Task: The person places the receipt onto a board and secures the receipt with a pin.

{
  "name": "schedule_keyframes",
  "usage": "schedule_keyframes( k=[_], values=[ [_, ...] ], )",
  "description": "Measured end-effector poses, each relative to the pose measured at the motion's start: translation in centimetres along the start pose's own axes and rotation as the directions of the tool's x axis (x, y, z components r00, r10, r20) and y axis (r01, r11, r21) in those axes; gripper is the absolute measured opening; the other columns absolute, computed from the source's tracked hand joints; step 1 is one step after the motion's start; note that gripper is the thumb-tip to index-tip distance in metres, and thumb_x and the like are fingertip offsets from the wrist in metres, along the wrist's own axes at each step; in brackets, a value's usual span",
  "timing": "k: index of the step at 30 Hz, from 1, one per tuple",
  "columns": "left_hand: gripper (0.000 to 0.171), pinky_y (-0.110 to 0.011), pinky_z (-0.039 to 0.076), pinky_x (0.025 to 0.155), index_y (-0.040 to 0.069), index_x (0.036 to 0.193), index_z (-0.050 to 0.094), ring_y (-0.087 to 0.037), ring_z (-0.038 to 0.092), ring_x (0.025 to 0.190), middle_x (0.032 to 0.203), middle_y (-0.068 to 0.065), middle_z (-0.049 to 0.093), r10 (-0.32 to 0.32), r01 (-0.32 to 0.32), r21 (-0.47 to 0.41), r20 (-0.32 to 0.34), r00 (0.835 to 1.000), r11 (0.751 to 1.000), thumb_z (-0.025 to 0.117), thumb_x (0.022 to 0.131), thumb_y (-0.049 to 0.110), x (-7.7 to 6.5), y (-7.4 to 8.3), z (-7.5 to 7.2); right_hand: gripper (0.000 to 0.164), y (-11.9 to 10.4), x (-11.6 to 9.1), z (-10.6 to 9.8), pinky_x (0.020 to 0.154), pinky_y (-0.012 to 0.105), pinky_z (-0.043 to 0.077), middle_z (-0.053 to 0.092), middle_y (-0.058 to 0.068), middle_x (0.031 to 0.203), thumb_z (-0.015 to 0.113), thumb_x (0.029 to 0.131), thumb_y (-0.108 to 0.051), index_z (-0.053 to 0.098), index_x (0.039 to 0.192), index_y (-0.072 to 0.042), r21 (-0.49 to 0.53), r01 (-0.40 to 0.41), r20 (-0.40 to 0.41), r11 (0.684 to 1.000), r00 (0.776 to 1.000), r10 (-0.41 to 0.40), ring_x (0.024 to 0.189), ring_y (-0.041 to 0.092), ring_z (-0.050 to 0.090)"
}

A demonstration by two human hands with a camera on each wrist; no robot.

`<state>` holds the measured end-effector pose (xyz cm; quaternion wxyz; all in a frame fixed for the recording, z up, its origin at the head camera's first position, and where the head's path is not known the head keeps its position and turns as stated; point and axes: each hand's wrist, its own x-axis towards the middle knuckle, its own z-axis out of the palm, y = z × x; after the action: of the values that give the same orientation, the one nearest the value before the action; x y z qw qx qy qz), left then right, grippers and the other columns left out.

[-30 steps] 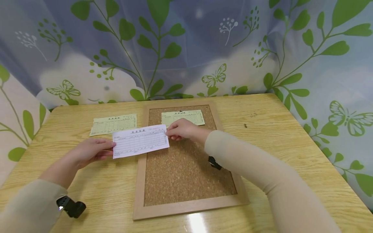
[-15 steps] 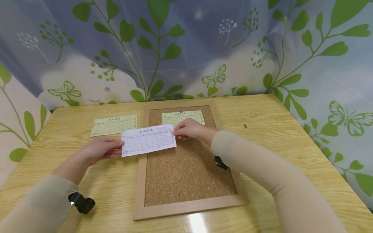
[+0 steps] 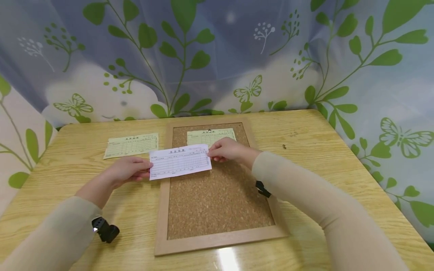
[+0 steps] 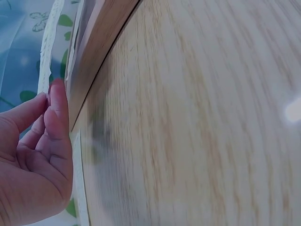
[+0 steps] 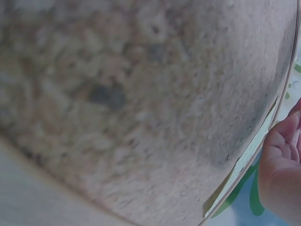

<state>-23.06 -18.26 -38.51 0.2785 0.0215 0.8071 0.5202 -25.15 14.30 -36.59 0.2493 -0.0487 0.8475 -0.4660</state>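
Observation:
A white printed form slip is stretched between both hands, in front of the upper part of a wood-framed cork board. My left hand pinches its left edge between thumb and fingers; in the left wrist view the same hand grips the paper edge-on. On the opposite side my right hand pinches the upper right corner. Behind the white slip, a yellow form slip lies on the cork with a small pin at its top edge. Its lower part is partly covered.
Another yellow form slip lies on the wooden table, left of the board. Several small dark pins lie on the table to the right. A leaf-patterned curtain hangs behind the table.
Both hands have carried the white slip to the right, so that it lies more over the board and covers more of the pinned yellow slip's lower edge.

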Motion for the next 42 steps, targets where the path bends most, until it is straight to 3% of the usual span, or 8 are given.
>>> schedule_keyframes(
  k=[20, 32, 42],
  values=[
    [0.033, -0.022, 0.049, 0.060, -0.008, 0.109, 0.059, -0.007, 0.059, 0.067, 0.078, -0.001, 0.066, 0.025, -0.025, 0.101, 0.000, 1.000, 0.995, 0.056, 0.095, 0.022, 1.9, 1.4, 2.2, 0.016, 1.5, -0.9, -1.8, 0.057, 0.020, 0.045, 0.056, 0.000, 0.066, 0.061, 0.090, -0.012, 0.066, 0.094, 0.003, -0.009, -0.059, -0.019, 0.998, 0.998, 0.058, 0.060, 0.007, 0.050],
    [0.028, -0.023, 0.047, 0.060, -0.005, 0.102, 0.062, -0.008, 0.060, 0.068, 0.078, -0.003, 0.068, 0.045, -0.050, 0.144, 0.040, 0.998, 0.988, 0.054, 0.096, 0.022, 2.9, 2.6, 3.4, 0.016, 2.8, -1.3, -3.1, 0.058, 0.020, 0.045, 0.055, -0.001, 0.064, 0.062, 0.089, -0.014, 0.066, 0.091, 0.002, -0.034, -0.087, -0.034, 0.996, 0.996, 0.086, 0.058, 0.006, 0.049],
    [0.029, -0.023, 0.046, 0.059, -0.004, 0.106, 0.063, -0.009, 0.063, 0.071, 0.078, -0.003, 0.068, 0.032, -0.038, 0.161, 0.039, 0.999, 0.986, 0.053, 0.096, 0.021, 3.7, 3.2, 4.3, 0.016, 3.5, -1.7, -4.0, 0.058, 0.020, 0.044, 0.053, -0.001, 0.064, 0.061, 0.089, -0.013, 0.065, 0.093, 0.003, -0.017, -0.090, -0.031, 0.996, 0.995, 0.090, 0.059, 0.007, 0.048]
  ],
)
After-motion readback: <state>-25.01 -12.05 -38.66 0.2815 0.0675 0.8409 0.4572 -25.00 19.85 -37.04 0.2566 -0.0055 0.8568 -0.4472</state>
